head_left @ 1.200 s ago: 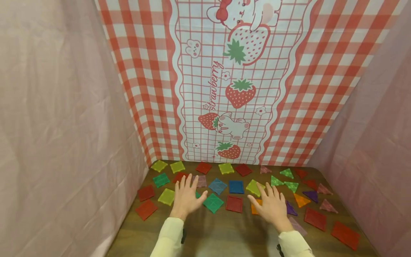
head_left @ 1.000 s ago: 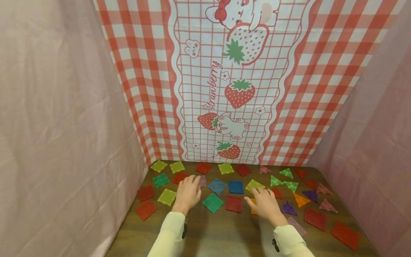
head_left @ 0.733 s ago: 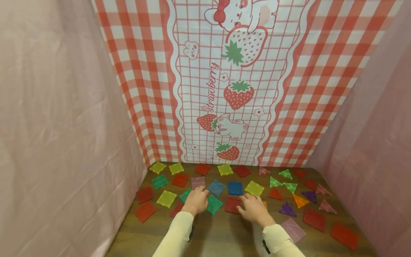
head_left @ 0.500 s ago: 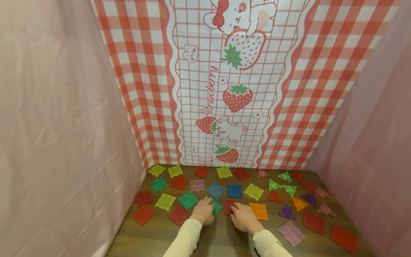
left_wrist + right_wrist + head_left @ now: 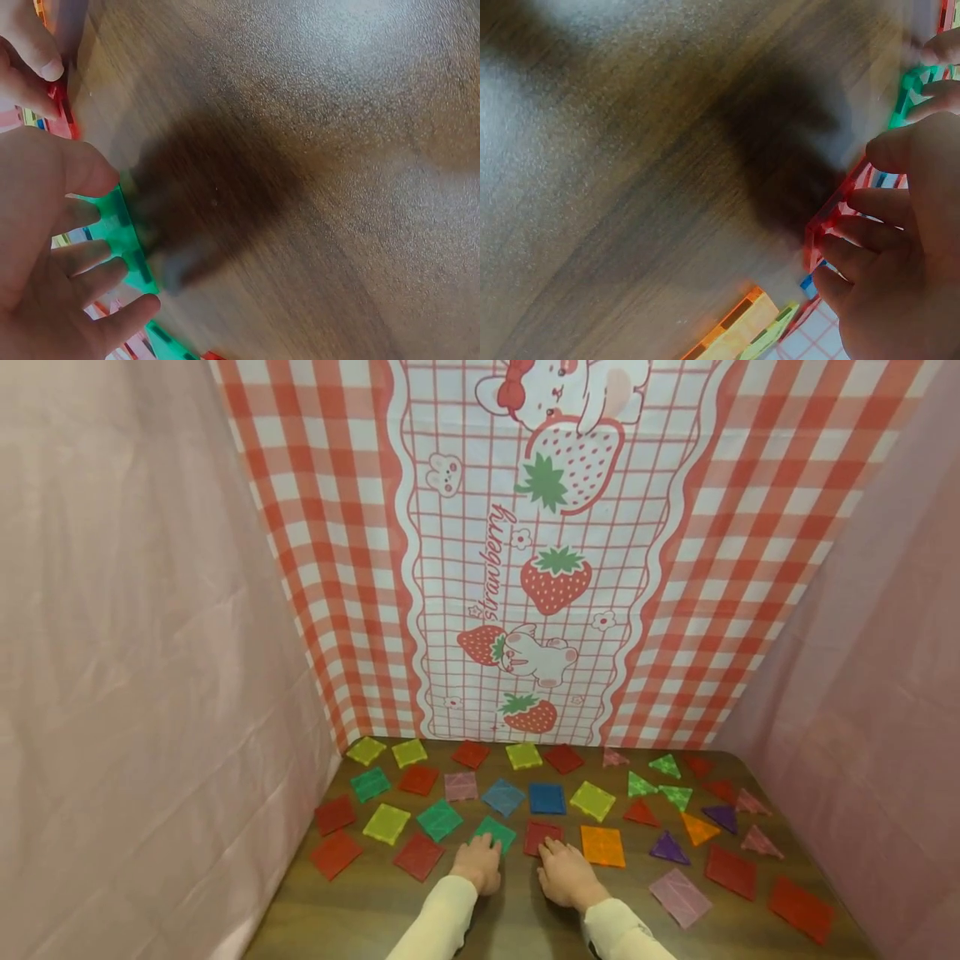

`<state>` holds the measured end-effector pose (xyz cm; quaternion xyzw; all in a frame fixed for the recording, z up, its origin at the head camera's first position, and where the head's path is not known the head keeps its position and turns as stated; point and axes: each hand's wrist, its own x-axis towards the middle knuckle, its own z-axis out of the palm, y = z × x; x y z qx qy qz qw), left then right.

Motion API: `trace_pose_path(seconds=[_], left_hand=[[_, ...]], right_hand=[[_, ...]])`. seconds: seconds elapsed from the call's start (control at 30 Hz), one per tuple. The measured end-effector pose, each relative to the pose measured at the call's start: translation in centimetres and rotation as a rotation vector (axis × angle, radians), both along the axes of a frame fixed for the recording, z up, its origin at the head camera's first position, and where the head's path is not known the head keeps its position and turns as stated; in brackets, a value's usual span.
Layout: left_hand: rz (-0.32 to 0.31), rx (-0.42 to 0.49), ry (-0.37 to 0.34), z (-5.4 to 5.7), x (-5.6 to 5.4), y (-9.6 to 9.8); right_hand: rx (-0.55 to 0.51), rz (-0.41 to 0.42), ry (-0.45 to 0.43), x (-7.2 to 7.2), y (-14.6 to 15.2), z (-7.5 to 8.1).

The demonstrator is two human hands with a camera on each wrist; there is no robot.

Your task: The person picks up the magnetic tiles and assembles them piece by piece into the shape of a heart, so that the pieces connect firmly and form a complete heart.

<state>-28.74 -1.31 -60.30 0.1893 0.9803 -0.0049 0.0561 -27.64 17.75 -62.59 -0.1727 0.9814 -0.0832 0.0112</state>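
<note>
"What can you read on that checked cloth [image 5: 360,527]?"

"One word, "strawberry" [image 5: 495,562], in red script. It's turned sideways and climbs from bottom to top, just left of a printed strawberry [image 5: 556,583]."

"And the left hand [image 5: 477,864], what's it doing?"

"Touching a green tile [image 5: 501,833] on the wooden counter [image 5: 517,927]. From the left wrist you see the fingers fairly straight and spaced apart, with the thumb by the tile's near edge."

"Same with the right hand [image 5: 567,872]?"

"Much the same. Its fingers are a little spread, their tips at the near side of a red tile [image 5: 542,835], the thumb by one corner. How firmly either hand presses, I can't tell."

"How do those two tiles sit?"

"Side by side near the middle, a gap between them, the green one set cornerwise. An orange tile [image 5: 603,846] is just right of the red one, and a blue tile [image 5: 547,798] lies behind it."

"Further right?"

"A purple triangle [image 5: 670,849], an orange triangle [image 5: 699,829], then a pink triangle [image 5: 762,842] nearer the edge."
</note>
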Motion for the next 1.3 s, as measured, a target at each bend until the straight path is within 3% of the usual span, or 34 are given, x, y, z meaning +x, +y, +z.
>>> trace_pose_path(seconds=[0.23, 0.53, 0.77, 1.0, 1.17, 1.3], left_hand=[[0.006, -0.02, 0.021, -0.5, 0.5, 0.4], [0.051, 0.039, 0.004, -1.6, 0.3, 1.0], [0.026, -0.042, 0.035, -1.7, 0.3, 1.4], [0.015, -0.051, 0.051, -1.8, 0.6, 1.6], [-0.037, -0.047, 0.033, -1.7, 1.1, 2.1], [-0.066, -0.044, 0.031, -1.6, 1.4, 2.2]], right_hand=[[0.002, 0.018, 0.001, 0.5, 0.1, -0.3], [0.006, 0.02, 0.019, 0.8, 0.2, 0.2], [0.004, 0.013, 0.013, 0.8, 0.2, 0.5], [-0.005, 0.04, 0.013, 0.8, 0.3, 0.3], [-0.045, 0.09, 0.034, 1.2, 0.3, -0.3], [-0.045, 0.08, 0.056, 1.4, 0.2, -0.2]])
